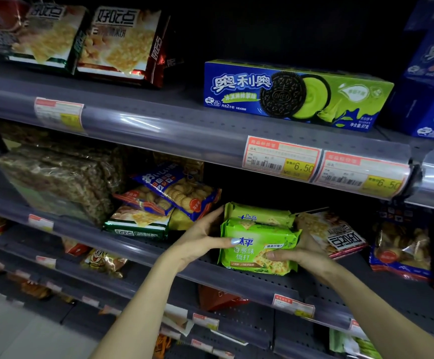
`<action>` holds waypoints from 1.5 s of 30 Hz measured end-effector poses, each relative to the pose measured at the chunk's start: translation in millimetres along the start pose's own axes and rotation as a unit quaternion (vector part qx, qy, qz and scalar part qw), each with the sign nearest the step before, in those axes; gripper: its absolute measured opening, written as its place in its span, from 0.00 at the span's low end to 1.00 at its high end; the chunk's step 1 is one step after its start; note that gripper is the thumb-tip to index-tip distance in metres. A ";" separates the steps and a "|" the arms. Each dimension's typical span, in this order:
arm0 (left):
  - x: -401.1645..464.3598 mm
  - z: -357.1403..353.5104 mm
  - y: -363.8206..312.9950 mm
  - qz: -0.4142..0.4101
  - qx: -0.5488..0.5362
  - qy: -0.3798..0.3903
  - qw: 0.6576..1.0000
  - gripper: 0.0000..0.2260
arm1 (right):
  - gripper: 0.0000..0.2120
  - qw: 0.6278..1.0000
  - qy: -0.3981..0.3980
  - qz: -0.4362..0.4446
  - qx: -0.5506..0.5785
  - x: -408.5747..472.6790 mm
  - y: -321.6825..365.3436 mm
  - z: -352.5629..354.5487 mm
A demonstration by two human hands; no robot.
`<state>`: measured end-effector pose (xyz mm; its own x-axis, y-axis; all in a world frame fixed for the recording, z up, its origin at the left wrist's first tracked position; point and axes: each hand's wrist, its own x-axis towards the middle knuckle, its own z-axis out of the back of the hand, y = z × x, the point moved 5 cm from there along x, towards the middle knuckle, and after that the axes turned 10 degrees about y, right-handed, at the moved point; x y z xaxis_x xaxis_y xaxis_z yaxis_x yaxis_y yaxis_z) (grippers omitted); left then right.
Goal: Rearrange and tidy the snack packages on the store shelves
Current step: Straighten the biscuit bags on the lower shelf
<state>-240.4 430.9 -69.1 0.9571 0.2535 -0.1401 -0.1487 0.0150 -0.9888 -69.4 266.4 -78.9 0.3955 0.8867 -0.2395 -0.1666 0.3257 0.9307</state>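
Store shelves seen from above, dimly lit. At lower centre of the frame, a green cracker packet [258, 248] standing at the front of the middle shelf [158, 255], clamped from both sides: left hand [200, 238] pressed against its left edge with the thumb across the front, right hand [297, 255] wrapped round its right edge with fingers over the lower front. Directly behind it, touching, a second green packet [258, 215] marked Pacific. Just right of the pair, a tilted cracker bag [332, 233] with black lettering. Left of centre, a loose heap of blue and orange biscuit bags [178, 190] over a dark green cracker pack [138, 224]. On the upper shelf, right of centre, a blue and green Oreo box [296, 95] lying lengthwise. Below it, two price tags [322, 167] reading 6.50.
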 end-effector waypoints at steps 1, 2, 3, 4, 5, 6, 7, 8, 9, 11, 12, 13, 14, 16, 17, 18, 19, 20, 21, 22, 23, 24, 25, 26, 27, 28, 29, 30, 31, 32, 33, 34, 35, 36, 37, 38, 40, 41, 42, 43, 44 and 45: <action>-1.9 1.6 -2.6 -0.002 0.001 -0.011 1.000 0.45 | 0.57 1.000 0.002 -0.002 -0.001 0.0 -0.2 -0.5; -3.5 2.9 -4.7 -0.003 0.005 -0.021 1.000 0.45 | 0.56 1.000 0.005 -0.006 -0.001 0.2 -1.0 -0.6; -5.3 3.8 -6.1 -0.003 0.013 -0.029 1.000 0.45 | 0.55 1.000 0.006 -0.009 0.000 0.1 -2.1 -0.4; -7.0 4.6 -7.0 -0.004 0.020 -0.034 0.999 0.44 | 0.55 1.000 0.005 -0.011 0.002 -0.2 -2.2 -0.6; -9.0 5.6 -7.7 -0.004 0.024 -0.038 0.999 0.43 | 0.56 1.000 0.005 -0.013 0.002 -1.2 -2.2 -0.9; -11.2 7.0 -8.3 -0.005 0.024 -0.044 0.999 0.41 | 0.57 1.000 0.005 -0.016 0.002 -2.1 -2.0 -1.5; -13.5 8.9 -9.8 -0.006 0.023 -0.052 0.998 0.38 | 0.58 1.000 0.004 -0.018 0.002 -2.8 -2.1 -2.0; -15.3 11.9 -11.4 -0.009 0.021 -0.067 0.998 0.35 | 0.58 1.000 0.003 -0.018 0.002 -3.2 -1.9 -2.2; -16.9 16.4 -14.0 -0.019 0.020 -0.091 0.995 0.31 | 0.59 1.000 -0.001 -0.017 -0.001 -4.0 -1.6 -2.1; -20.1 27.1 -20.4 -0.056 0.028 -0.176 0.982 0.21 | 0.59 1.000 -0.006 -0.018 -0.010 -4.9 -1.5 -2.6; -22.0 32.5 -23.7 -0.077 0.040 -0.227 0.970 0.16 | 0.59 1.000 -0.006 -0.019 -0.010 -4.7 -2.3 -2.6; -23.8 37.3 -26.6 -0.091 0.062 -0.277 0.955 0.12 | 0.59 1.000 -0.007 -0.018 -0.013 -4.3 -2.7 -2.5; -25.4 41.0 -28.4 -0.096 0.089 -0.319 0.939 0.10 | 0.59 1.000 -0.010 -0.015 -0.018 -4.3 -2.8 -2.5; -25.6 44.4 -28.4 -0.075 0.137 -0.366 0.918 0.10 | 0.59 0.999 -0.021 -0.008 -0.024 -5.0 -1.7 -2.4; -23.6 44.7 -26.7 -0.050 0.151 -0.367 0.916 0.12 | 0.60 0.999 -0.022 -0.007 -0.022 -4.9 -1.5 -2.2; -21.2 44.5 -24.0 -0.020 0.162 -0.363 0.918 0.15 | 0.61 1.000 -0.020 -0.007 -0.019 -4.4 -2.3 -1.6; -19.6 44.4 -21.1 0.009 0.177 -0.358 0.917 0.19 | 0.60 1.000 -0.019 -0.006 -0.019 -4.3 -2.5 -1.1; -18.2 44.3 -18.4 0.030 0.194 -0.356 0.914 0.22 | 0.59 1.000 -0.019 -0.006 -0.019 -4.5 -1.9 -1.5; -17.2 44.5 -16.3 0.040 0.210 -0.355 0.910 0.24 | 0.58 1.000 -0.018 -0.008 -0.018 -4.6 -1.7 -1.2; -16.3 44.3 -15.2 0.043 0.219 -0.354 0.908 0.25 | 0.58 1.000 -0.018 -0.012 -0.013 -4.5 -2.2 -1.1; -15.3 44.6 -14.7 0.043 0.222 -0.353 0.908 0.26 | 0.59 1.000 -0.018 -0.011 -0.008 -4.3 -2.6 -1.1; -14.4 44.8 -14.5 0.045 0.222 -0.354 0.907 0.26 | 0.59 1.000 -0.017 -0.013 -0.005 -4.3 -3.1 -1.1; -13.5 45.0 -14.8 0.049 0.223 -0.357 0.906 0.27 | 0.59 1.000 -0.017 -0.011 -0.003 -4.1 -2.8 -0.9; -12.6 45.0 -15.4 0.053 0.225 -0.361 0.904 0.27 | 0.57 1.000 -0.017 -0.007 0.002 -3.9 -2.2 -1.2; -12.1 44.6 -16.3 0.056 0.224 -0.364 0.902 0.28 | 0.57 1.000 -0.018 0.000 0.004 -3.9 -1.4 -1.7; -11.5 43.7 -17.1 0.059 0.222 -0.367 0.901 0.28 | 0.59 1.000 -0.021 0.003 0.005 -3.5 -1.6 -2.4; -11.1 42.6 -17.7 0.062 0.219 -0.368 0.902 0.28 | 0.62 1.000 -0.021 0.002 0.004 -3.3 -1.9 -2.6; -11.0 41.3 -18.1 0.065 0.216 -0.367 0.902 0.29 | 0.62 1.000 -0.020 0.002 0.006 -3.0 -2.4 -2.7; -10.5 40.3 -18.4 0.064 0.213 -0.367 0.903 0.28 | 0.60 1.000 -0.022 0.006 0.011 -2.7 -2.9 -1.9; -10.0 39.7 -18.8 0.060 0.209 -0.367 0.904 0.28 | 0.55 1.000 -0.019 0.011 0.016 -2.8 -2.8 -1.8; -9.3 39.3 -19.1 0.058 0.204 -0.367 0.906 0.28 | 0.52 1.000 -0.014 0.014 0.015 -2.4 -3.3 -1.9; -8.7 38.6 -19.4 0.055 0.201 -0.367 0.907 0.28 | 0.52 1.000 -0.009 0.012 0.012 -1.6 -4.5 -1.8; -8.5 38.0 -20.0 0.052 0.200 -0.367 0.907 0.29 | 0.53 1.000 -0.008 0.009 0.011 -1.3 -5.4 -1.7; -8.9 37.3 -20.8 0.047 0.201 -0.368 0.907 0.29 | 0.55 1.000 -0.011 0.009 0.013 -1.3 -5.7 -1.5; -9.9 36.5 -22.0 0.041 0.202 -0.372 0.905 0.29 | 0.56 1.000 -0.015 0.010 0.016 -1.6 -5.8 -0.9; -11.1 35.9 -22.8 0.033 0.203 -0.377 0.903 0.30 | 0.58 1.000 -0.015 0.012 0.018 -2.0 -5.0 -1.2; -14.8 35.8 -24.9 0.025 0.200 -0.387 0.900 0.30 | 0.59 1.000 -0.011 0.008 0.016 -3.1 -3.0 -2.8; -17.0 36.5 -27.2 0.021 0.195 -0.392 0.899 0.30 | 0.60 1.000 -0.009 0.007 0.016 -3.4 -2.8 -3.4; -19.7 38.2 -30.2 0.011 0.189 -0.399 0.897 0.28 | 0.60 1.000 -0.007 0.008 0.016 -3.1 -2.7 -3.8; -23.0 40.8 -34.1 -0.002 0.182 -0.407 0.895 0.25 | 0.61 1.000 -0.006 0.007 0.017 -3.1 -2.7 -3.7; -27.0 44.5 -38.0 -0.011 0.174 -0.417 0.892 0.23 | 0.61 1.000 -0.006 0.008 0.018 -2.7 -2.6 -3.5; -31.5 48.9 -42.1 -0.010 0.167 -0.428 0.888 0.23 | 0.61 1.000 -0.005 0.008 0.018 -3.1 -2.0 -3.7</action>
<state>-276.4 469.5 -20.5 0.4424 0.8902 0.1091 -0.3360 0.2773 -0.9001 -73.6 264.2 -81.1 0.4028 0.8881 -0.2215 -0.1397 0.2989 0.9440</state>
